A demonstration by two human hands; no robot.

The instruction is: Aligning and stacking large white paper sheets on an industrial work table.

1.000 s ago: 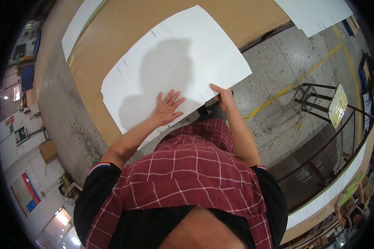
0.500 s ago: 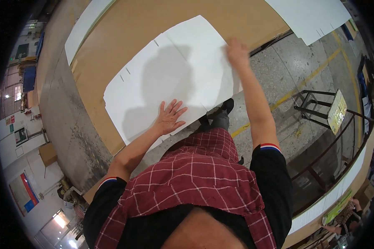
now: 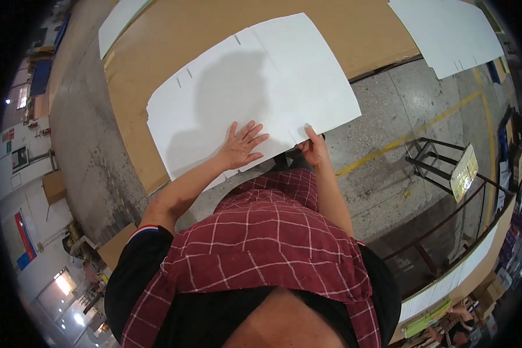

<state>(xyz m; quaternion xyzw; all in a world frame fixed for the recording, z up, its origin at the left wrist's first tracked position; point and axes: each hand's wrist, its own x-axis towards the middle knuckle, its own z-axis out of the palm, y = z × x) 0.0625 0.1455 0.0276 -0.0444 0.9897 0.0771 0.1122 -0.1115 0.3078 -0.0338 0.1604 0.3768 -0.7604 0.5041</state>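
Left hand [image 3: 242, 146] spread flat on a white sheet [image 3: 310, 75], right hand [image 3: 314, 151] pinching its near edge, thumb uppermost, sheet overhanging a brown board surface [image 3: 365, 35], grey floor [image 3: 383, 110] with yellow line [image 3: 446, 119], dark-legged stool [image 3: 463, 174] at right.

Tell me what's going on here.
A person in a red checked apron has a white sheet in front of them, over a brown surface. The left hand lies spread on the sheet; the right hand grips it at the near edge. A dark-legged stool stands off to the right.
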